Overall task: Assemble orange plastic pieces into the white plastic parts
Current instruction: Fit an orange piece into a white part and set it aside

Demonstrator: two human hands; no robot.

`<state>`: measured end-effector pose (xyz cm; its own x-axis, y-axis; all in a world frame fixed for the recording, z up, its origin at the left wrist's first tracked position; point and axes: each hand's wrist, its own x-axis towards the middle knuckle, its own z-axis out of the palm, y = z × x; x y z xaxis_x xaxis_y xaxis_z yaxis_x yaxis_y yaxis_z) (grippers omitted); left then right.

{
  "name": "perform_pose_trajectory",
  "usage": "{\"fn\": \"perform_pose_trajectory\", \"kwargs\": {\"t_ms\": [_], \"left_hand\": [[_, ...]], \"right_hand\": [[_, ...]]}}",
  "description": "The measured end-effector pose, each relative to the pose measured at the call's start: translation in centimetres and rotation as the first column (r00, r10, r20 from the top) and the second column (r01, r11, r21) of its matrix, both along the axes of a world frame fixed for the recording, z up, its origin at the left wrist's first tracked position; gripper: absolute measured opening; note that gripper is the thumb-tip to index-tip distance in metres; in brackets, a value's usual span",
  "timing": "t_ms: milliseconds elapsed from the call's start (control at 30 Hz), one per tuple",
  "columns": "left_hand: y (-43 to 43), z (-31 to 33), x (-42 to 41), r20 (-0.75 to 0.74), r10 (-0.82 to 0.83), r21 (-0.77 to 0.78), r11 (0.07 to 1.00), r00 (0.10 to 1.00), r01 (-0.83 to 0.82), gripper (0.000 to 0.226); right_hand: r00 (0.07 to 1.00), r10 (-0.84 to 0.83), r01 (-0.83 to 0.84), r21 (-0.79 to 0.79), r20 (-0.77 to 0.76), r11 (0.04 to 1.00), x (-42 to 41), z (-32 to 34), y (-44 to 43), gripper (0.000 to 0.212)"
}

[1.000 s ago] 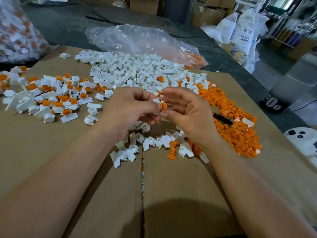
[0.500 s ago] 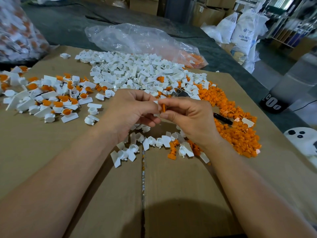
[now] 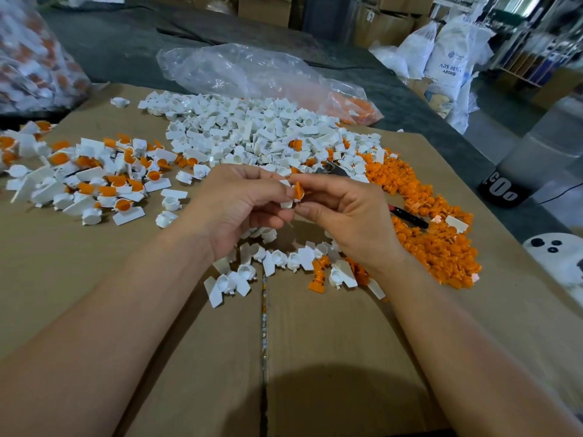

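Pinching a white plastic part between thumb and curled fingers, the left hand hovered above the middle of the cardboard surface. The right hand met it from the other side, its thumb and forefinger closed on an orange piece that touched the top of the white part. Whether the orange piece was fully seated could not be told. Both hands were raised clear of the surface.

Directly beneath them lay a small cluster of white parts, with a few orange ones mixed in at its right end. Farther back spread a large heap of loose white parts. To its right, running down toward the right wrist, was a heap of loose orange pieces. A dark tool with a red band lay on the orange heap, near the right hand. To the left sat a scattered pile of white parts with orange inserts.

Behind the white heap a crumpled clear plastic bag rested at the far edge of the cardboard, with some orange pieces visible inside its right end. White sacks stood in the background on the right.
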<state>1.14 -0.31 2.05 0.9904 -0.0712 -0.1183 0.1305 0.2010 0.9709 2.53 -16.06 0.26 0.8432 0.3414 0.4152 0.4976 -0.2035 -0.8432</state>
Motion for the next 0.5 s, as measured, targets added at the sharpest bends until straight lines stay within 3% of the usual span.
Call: {"fn": "perform_pose_trajectory", "kwargs": {"t_ms": [500], "left_hand": [[0.01, 0.31, -0.09, -0.06, -0.023, -0.046, 0.999, 0.998, 0.021, 0.007]], "right_hand": [[1.0, 0.013, -0.013, 0.007, 0.007, 1.0, -0.09, 0.16, -0.05, 0.049]]}}
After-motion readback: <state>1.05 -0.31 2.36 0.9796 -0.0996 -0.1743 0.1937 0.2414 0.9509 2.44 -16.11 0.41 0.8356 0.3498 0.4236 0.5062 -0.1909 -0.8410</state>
